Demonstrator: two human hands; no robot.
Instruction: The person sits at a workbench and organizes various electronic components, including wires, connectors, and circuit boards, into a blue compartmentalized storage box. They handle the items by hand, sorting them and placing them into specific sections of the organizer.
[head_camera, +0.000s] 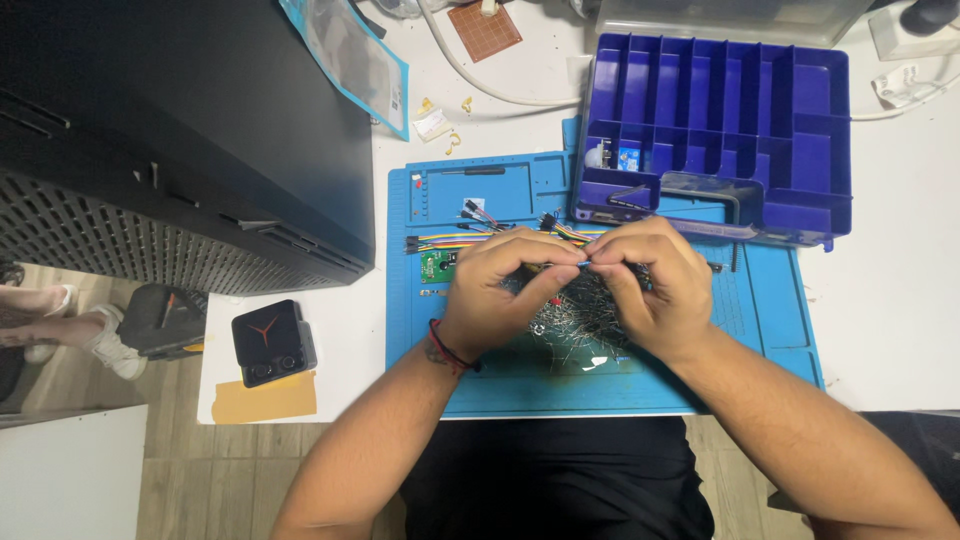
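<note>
Both hands meet over a blue work mat (770, 310). My left hand (495, 290) and my right hand (655, 285) pinch the two ends of a small wire-legged component (583, 263) between fingertips. Under them lies a loose pile of similar thin-leaded parts (580, 325). A small green circuit board (436, 264) with coloured jumper wires (450, 241) lies just left of my left hand. A dark band circles my left wrist.
A blue compartment box (720, 110) stands open at the mat's far right. A big black case (180, 130) fills the left. A small black square device (268, 342) sits on the table's left edge beside an orange slip. White cables run along the back.
</note>
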